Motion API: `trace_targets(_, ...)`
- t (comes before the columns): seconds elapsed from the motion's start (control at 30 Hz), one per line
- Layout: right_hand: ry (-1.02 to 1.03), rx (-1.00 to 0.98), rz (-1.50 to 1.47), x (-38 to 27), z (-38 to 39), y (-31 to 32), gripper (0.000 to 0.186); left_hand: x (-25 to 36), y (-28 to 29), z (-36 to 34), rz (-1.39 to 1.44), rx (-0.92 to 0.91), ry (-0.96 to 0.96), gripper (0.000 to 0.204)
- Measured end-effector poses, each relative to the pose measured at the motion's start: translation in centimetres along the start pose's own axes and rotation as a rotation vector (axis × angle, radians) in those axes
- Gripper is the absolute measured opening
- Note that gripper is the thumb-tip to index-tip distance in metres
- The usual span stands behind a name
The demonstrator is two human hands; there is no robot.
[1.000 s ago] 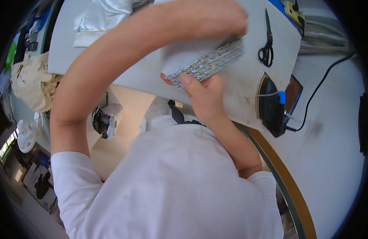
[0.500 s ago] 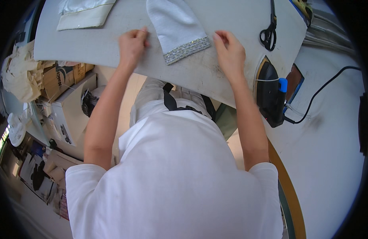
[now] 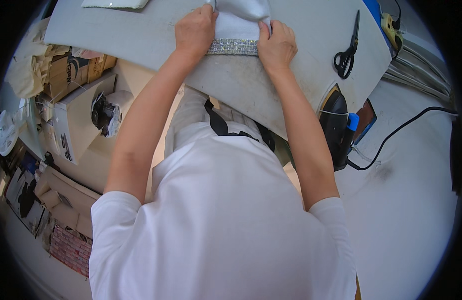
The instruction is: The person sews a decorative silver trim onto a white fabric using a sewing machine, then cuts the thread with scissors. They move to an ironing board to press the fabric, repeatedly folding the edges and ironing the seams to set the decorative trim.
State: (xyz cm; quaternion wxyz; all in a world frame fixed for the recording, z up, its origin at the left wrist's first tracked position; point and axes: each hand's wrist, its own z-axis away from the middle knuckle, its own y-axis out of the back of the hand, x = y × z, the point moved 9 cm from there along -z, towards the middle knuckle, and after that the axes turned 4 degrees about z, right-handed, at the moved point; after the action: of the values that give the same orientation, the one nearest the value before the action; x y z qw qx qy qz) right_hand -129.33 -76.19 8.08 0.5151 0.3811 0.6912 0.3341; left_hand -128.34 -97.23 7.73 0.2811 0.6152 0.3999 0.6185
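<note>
Near the front edge of the table (image 3: 156, 47), a piece of white fabric (image 3: 237, 27) lies with a glittery silver band (image 3: 235, 47) along its near end. Its far part runs out of the top of the picture. My left hand (image 3: 196, 34) is closed on the fabric's left edge, just above the band. On the opposite edge, my right hand (image 3: 278, 49) pinches the cloth between thumb and fingers, close to the band's right end. The band runs nearly level between my hands.
Black scissors (image 3: 346, 55) lie to the right on the table. Nearer stands a black iron (image 3: 333, 125) with a blue part and a cord. White fabric (image 3: 116, 3) sits at the far left. Cardboard boxes (image 3: 71, 75) are beyond the table's left side.
Both hands have moved onto the white fabric and gripped its two side edges. The fabric has turned, so its slanted band is now nearly level. The whole view has shifted slightly.
</note>
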Motion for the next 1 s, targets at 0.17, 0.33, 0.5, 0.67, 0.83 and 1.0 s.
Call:
trace_targets(0.17, -0.241, -0.098, -0.170, 4.6, 1.3, 7.7, 0.036, 0.6, 4.4, 4.1, 0.085, 0.270, -0.177, 0.016)
trace_targets(0.33, -0.311, 0.127, 0.067, 11.7, 7.5, 24.0, 0.030, 5.4, 2.2, 9.1, 0.229, 0.171, -0.495, 0.023)
trace_targets(0.5, -0.666, -0.339, -0.077, 17.5, 12.9, 22.9, 0.032, 5.1, -0.9, 8.5, 0.256, 0.105, -0.499, 0.020)
trace_targets(0.67, -0.776, -0.618, -0.130, 13.9, 12.2, 20.3, 0.036, 5.1, -0.7, 8.5, 0.182, 0.130, -0.572, 0.021)
trace_targets(0.83, -0.163, -0.672, -0.014, 1.7, 6.0, 15.3, 0.034, 5.2, -0.6, 9.5, 0.136, 0.169, -0.594, 0.026)
trace_targets(1.0, -0.039, -0.755, 0.121, -3.1, 2.7, 9.5, 0.040, 5.3, -0.2, 9.5, 0.089, 0.158, -0.606, 0.027)
